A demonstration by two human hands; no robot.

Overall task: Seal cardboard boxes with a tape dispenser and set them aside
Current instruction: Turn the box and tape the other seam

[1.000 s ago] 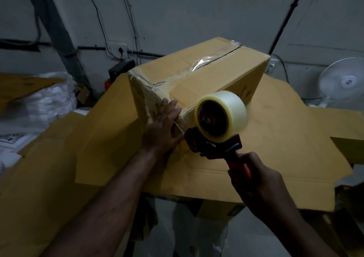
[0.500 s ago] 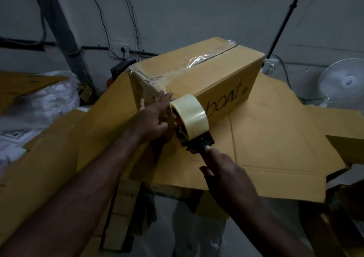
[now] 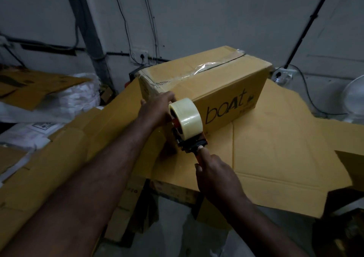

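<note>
Orange-handled tape dispenser (image 3: 187, 130) is gripped in the right hand (image 3: 216, 178), fingers curled round the handle, index finger laid along the top. Left hand (image 3: 157, 108) presses flat on the near end of the cardboard box (image 3: 216, 85). The dispenser sits at that same corner, roll up. The box rests on a flattened cardboard sheet (image 3: 285, 158).

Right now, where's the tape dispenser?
In the head view, mid-frame, the tape dispenser sits at the near corner of the box. The right hand grips its handle, and the left hand is just to its left.
</note>
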